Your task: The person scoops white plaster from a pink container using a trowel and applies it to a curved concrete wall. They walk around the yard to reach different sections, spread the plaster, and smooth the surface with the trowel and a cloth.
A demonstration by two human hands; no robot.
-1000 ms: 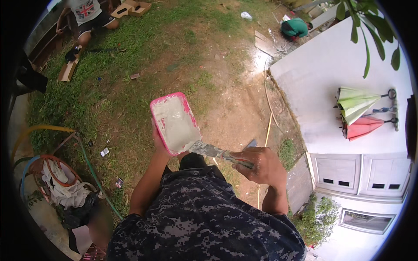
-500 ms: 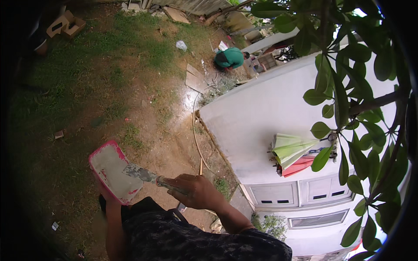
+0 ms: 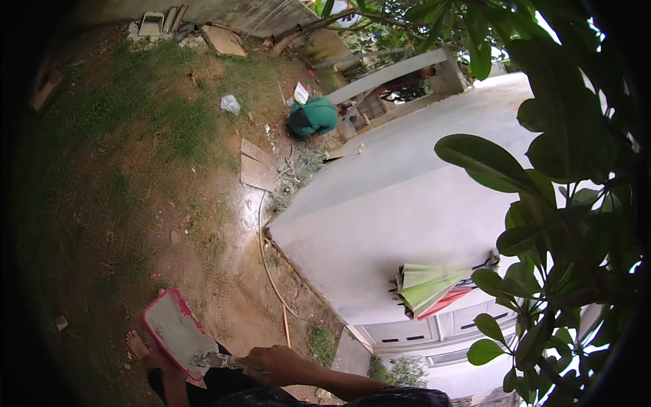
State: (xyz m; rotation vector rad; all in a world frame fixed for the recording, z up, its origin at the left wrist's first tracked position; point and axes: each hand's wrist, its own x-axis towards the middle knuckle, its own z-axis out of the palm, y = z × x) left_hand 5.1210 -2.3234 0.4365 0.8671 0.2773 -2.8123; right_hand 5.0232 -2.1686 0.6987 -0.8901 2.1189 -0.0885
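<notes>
My left hand (image 3: 167, 365) supports a pink-rimmed tray (image 3: 182, 304) from its near left side; its fingers are mostly hidden beneath it. A smooth layer of whitish paste (image 3: 169, 323) covers the inside of the tray. In my right hand (image 3: 274, 363) is the handle of a putty knife (image 3: 211, 359), fingers wrapped round it. Its paste-smeared blade lies over the near right corner of the tray, against the paste or just above it; I cannot tell which. A bare foot (image 3: 139, 344) shows on the ground left of the tray.
A hose (image 3: 269, 275) runs along the base of a white wall (image 3: 380, 224), where folded green and red umbrellas (image 3: 430, 283) hang. Leafy branches (image 3: 542, 237) crowd the right. Ahead, a person in green (image 3: 313, 117) crouches near flat boards (image 3: 258, 166) and a white bag (image 3: 230, 104).
The view has tilted up, so tray and hands sit lower in it. The putty knife's blade has shifted from mid-tray toward the near right corner. Both hands keep their holds.
</notes>
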